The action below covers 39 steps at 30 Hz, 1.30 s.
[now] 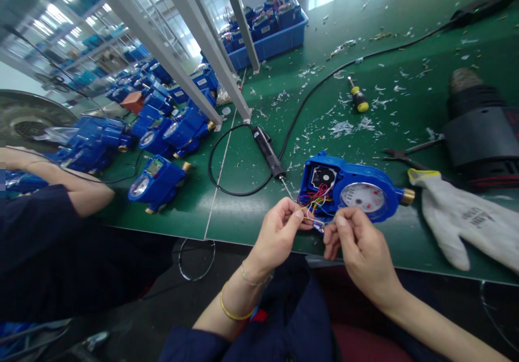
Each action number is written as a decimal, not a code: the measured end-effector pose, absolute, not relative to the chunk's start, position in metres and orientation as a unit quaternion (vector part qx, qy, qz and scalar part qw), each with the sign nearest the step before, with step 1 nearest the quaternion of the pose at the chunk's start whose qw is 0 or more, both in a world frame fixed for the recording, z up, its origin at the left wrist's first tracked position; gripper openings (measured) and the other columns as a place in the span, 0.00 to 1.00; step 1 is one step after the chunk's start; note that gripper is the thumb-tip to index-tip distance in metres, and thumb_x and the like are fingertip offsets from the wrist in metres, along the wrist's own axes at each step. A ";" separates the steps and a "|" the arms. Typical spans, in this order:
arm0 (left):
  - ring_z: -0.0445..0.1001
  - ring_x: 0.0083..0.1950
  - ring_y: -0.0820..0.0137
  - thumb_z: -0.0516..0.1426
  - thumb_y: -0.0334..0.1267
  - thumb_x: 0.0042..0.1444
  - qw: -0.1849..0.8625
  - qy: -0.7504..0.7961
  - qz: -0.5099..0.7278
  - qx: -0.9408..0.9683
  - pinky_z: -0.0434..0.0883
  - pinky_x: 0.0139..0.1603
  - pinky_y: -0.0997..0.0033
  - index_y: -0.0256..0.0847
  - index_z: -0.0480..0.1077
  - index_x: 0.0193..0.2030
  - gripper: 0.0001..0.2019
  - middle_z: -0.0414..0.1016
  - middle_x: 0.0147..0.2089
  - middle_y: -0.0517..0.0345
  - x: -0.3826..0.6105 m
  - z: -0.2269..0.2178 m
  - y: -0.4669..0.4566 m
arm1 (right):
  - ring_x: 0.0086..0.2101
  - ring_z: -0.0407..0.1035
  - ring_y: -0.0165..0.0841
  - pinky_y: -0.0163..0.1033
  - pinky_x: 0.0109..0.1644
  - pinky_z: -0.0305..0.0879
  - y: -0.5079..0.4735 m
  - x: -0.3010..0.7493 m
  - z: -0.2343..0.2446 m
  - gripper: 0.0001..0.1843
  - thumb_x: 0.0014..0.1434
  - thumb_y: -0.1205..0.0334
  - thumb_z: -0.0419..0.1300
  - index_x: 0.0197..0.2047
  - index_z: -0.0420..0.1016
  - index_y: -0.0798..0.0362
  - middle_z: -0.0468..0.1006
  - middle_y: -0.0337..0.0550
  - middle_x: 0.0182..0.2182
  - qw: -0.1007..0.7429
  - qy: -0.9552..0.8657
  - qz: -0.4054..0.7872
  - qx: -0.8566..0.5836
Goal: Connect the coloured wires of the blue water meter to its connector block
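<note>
A blue water meter (pixel 387 189) lies in front of me, its housing uncovered and a bundle of thin coloured wires (pixel 320 197) spilling toward the table edge. My left hand (pixel 281 227) pinches a yellow wire at the near left corner of the housing. Below the dial, my right hand (pixel 359 243) is closed with thumb against forefinger on a thin wire that runs to the bundle. Between my fingers hangs a small blue and silver part (pixel 319 226), partly hidden. Just left of the meter, a black electric screwdriver (pixel 268 154) rests with its bit pointing at the housing.
On the right are a heat gun (pixel 480 129), pliers (pixel 399 155) and a white glove (pixel 466 221). A yellow-black screwdriver (pixel 358 97) lies among scraps. Several meters (pixel 156 183) stand left, near a co-worker's arm (pixel 77 181). Metal posts (pixel 221 54) rise before a blue bin (pixel 271 46).
</note>
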<state>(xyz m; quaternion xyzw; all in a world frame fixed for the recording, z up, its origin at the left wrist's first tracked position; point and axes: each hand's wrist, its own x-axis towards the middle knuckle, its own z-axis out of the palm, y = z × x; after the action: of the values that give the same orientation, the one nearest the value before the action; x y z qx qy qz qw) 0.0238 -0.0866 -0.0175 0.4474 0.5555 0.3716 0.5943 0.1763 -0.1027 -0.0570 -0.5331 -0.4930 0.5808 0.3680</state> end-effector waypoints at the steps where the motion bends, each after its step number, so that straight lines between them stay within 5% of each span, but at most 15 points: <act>1: 0.74 0.38 0.76 0.53 0.35 0.64 0.591 0.558 0.374 0.446 0.74 0.44 0.74 0.31 0.63 0.36 0.08 0.72 0.38 0.54 0.024 -0.018 -0.087 | 0.20 0.64 0.22 0.27 0.24 0.65 -0.103 0.176 -0.056 0.32 0.61 0.34 0.41 0.39 0.52 0.60 0.68 0.42 0.26 0.374 -0.487 0.579 -0.537; 11: 0.70 0.30 0.77 0.52 0.39 0.64 0.539 0.586 0.365 0.483 0.72 0.35 0.74 0.34 0.61 0.35 0.10 0.66 0.29 0.61 0.021 -0.031 -0.082 | 0.23 0.67 0.24 0.29 0.26 0.68 -0.107 0.182 -0.057 0.30 0.62 0.36 0.40 0.40 0.51 0.60 0.69 0.43 0.27 0.408 -0.471 0.553 -0.553; 19: 0.69 0.32 0.77 0.57 0.41 0.61 0.588 0.545 0.351 0.485 0.67 0.37 0.77 0.31 0.67 0.35 0.12 0.69 0.31 0.57 0.017 -0.016 -0.082 | 0.21 0.62 0.12 0.14 0.26 0.56 -0.101 0.191 -0.042 0.21 0.61 0.49 0.54 0.41 0.70 0.62 0.68 0.37 0.22 0.412 -0.633 0.340 -0.561; 24: 0.65 0.35 0.76 0.60 0.41 0.59 0.566 0.560 0.348 0.495 0.64 0.37 0.76 0.31 0.70 0.36 0.11 0.68 0.33 0.57 0.017 -0.012 -0.084 | 0.24 0.65 0.15 0.17 0.27 0.57 -0.091 0.183 -0.040 0.31 0.58 0.38 0.52 0.39 0.77 0.61 0.71 0.43 0.26 0.297 -0.604 0.513 -0.532; 33: 0.69 0.39 0.76 0.55 0.36 0.62 0.559 0.556 0.362 0.498 0.69 0.44 0.75 0.31 0.66 0.36 0.08 0.69 0.39 0.55 0.020 -0.018 -0.086 | 0.21 0.56 0.15 0.19 0.22 0.51 -0.084 0.175 -0.042 0.34 0.51 0.35 0.57 0.36 0.65 0.65 0.62 0.41 0.21 0.372 -0.435 0.617 -0.539; 39: 0.72 0.35 0.77 0.52 0.34 0.63 0.583 0.557 0.380 0.453 0.74 0.41 0.73 0.33 0.61 0.35 0.06 0.70 0.36 0.56 0.025 -0.025 -0.085 | 0.19 0.54 0.14 0.19 0.22 0.50 -0.095 0.176 -0.047 0.31 0.61 0.35 0.45 0.37 0.54 0.61 0.59 0.37 0.21 0.357 -0.472 0.592 -0.547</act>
<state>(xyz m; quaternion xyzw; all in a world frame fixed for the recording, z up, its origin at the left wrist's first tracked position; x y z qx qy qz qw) 0.0245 -0.0855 -0.0249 0.4534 0.5567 0.3801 0.5832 0.1762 -0.0953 -0.0472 -0.5466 -0.4724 0.5919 0.3574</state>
